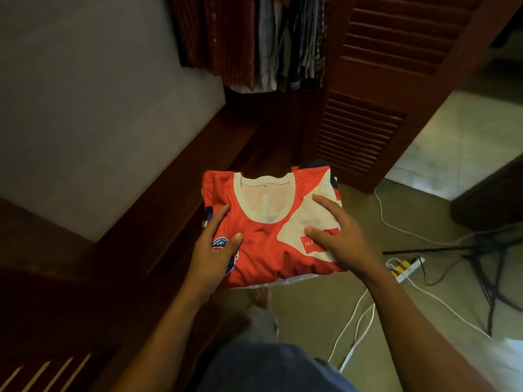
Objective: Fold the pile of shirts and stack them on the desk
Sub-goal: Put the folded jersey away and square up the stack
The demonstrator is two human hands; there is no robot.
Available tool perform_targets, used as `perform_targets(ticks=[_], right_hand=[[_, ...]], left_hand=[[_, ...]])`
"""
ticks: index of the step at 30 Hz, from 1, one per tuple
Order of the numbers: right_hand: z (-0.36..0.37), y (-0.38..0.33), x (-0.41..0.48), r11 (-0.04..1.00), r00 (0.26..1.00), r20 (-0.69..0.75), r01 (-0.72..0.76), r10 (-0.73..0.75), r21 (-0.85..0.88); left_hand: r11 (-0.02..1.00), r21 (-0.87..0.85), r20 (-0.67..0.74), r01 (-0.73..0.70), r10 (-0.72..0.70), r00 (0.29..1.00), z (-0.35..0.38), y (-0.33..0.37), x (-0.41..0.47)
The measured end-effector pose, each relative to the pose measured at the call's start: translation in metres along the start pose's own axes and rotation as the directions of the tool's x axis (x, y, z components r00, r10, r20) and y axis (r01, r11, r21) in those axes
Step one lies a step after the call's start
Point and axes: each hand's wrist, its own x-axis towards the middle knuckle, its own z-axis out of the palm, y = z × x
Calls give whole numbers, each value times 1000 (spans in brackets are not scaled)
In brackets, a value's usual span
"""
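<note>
My left hand (215, 250) grips the folded shirt (263, 244) at its left edge, thumb on top. My right hand (339, 236) presses flat on it, fingers straight. The shirt is held above the floor (311, 306), possibly with others beneath. I'd carry it level to the worktop, pressing lightly so the folds hold.

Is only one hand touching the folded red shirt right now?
No, the left hand grips the folded red shirt at its left edge, thumb on top, while the right hand lies flat on its white panel.
</note>
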Motion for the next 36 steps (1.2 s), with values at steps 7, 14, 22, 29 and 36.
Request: perform_targets(ticks=[7,14,22,29,36], right_hand=[[-6,-25,136,999,997,71,38,-37,-22],[-4,-50,244,998,985,162,60,-58,-5],[24,-71,372,992,909,401,123,-113,-1],[88,-75,452,969,789,587,246,-184,-26],[210,-51,487,962,722,667,271,-184,-28]], left_hand=[[1000,-15,-96,21,-23,995,3,18,113],[997,51,-227,51,-38,973,-3,35,198],[991,-5,-426,135,-124,896,-6,31,262],[969,-218,-596,116,-226,770,-19,5,298],[955,-222,-715,195,-296,634,-86,-75,306]])
